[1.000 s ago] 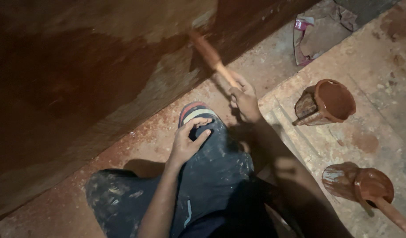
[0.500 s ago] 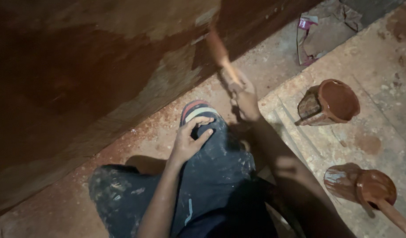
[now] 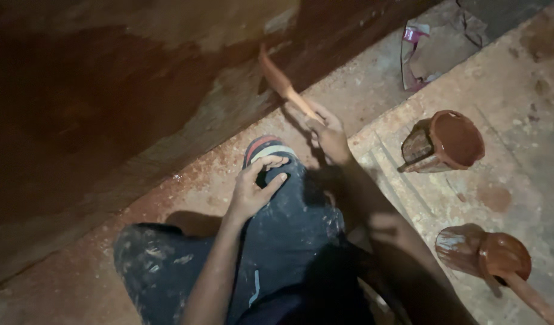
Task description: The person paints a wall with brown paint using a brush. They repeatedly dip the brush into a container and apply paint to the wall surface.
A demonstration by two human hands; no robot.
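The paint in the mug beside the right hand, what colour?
Reddish-brown, filling the mug; the head view shows it best.

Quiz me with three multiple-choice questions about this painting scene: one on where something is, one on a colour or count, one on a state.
1. Where does the left hand rest?
A) on the person's own knee
B) on the wall
C) in the mug

2. How many paint-covered containers stand on the floor at the right?
A) one
B) two
C) four

3. What is the right hand doing?
A) hanging empty
B) gripping a paintbrush
C) lifting the mug

Answers: 1 A, its fingers lie on the bent knee. 2 B, a mug and a scoop-like container. 3 B, its fingers close around the handle, bristles toward the brown wall.
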